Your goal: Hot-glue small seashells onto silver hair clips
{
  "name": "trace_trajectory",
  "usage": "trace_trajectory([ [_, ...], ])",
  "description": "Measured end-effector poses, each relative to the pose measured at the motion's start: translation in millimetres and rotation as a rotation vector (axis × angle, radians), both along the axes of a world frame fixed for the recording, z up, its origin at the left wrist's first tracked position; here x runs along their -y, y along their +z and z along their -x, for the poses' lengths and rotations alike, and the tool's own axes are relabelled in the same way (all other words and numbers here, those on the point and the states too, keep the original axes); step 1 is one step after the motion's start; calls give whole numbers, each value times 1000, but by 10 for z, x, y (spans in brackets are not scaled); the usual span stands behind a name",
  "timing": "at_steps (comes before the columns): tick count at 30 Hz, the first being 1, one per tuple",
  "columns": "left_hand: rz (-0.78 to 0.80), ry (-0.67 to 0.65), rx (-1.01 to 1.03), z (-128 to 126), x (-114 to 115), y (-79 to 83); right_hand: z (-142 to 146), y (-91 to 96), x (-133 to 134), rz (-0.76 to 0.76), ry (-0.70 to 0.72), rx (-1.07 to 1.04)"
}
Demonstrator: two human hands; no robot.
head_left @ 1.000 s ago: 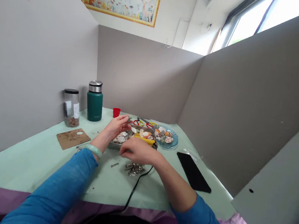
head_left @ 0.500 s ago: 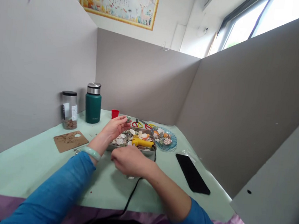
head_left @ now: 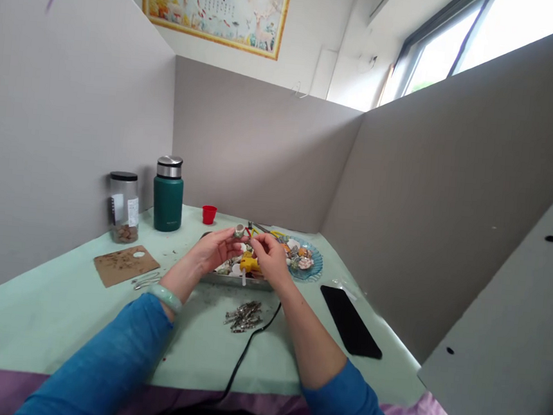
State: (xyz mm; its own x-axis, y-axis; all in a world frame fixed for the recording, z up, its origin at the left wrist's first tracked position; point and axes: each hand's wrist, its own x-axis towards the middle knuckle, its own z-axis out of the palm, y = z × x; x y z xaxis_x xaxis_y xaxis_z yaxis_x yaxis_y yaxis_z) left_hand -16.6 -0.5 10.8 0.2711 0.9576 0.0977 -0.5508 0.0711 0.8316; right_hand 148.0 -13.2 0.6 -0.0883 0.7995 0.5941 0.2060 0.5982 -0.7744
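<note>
My left hand (head_left: 212, 251) pinches a small greenish-white shell (head_left: 239, 231) between thumb and fingertips, above a metal tray (head_left: 237, 283) of shells. Close beside it, the closed fingertips of my right hand (head_left: 273, 257) reach toward the shell; whatever they pinch is too small to make out. A yellow glue gun (head_left: 249, 262) lies on the tray under both hands, its white tip pointing toward me. In front of the tray lies a heap of silvery metal clips (head_left: 244, 316).
A black cable (head_left: 242, 358) runs to the front edge. To the right are a blue glass plate (head_left: 317, 269) of shells and a black flat slab (head_left: 351, 322). Leftward stand a green flask (head_left: 167, 201), a clear jar (head_left: 124, 212), a red cup (head_left: 209, 214) and a brown card (head_left: 115, 264).
My right hand has risen from above the metal clips to beside the shell in my left hand. The clips, hidden before, now show.
</note>
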Motion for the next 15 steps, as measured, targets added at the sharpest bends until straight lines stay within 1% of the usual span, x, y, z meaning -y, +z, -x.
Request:
trace_trajectory([
  [3, -30, -31, -30, -32, 35, -18, -18, -31, 19, -110, -100, 87],
  [10, -20, -33, -89, -103, 71, -51, 0, -110, 53, -284, -198, 281],
  [12, -30, -48, -104, -123, 77, -57, 6, -126, 54, -319, -221, 300],
  [15, -62, -54, -98, -148, 83, -67, 14, -139, 49, -326, -245, 306],
])
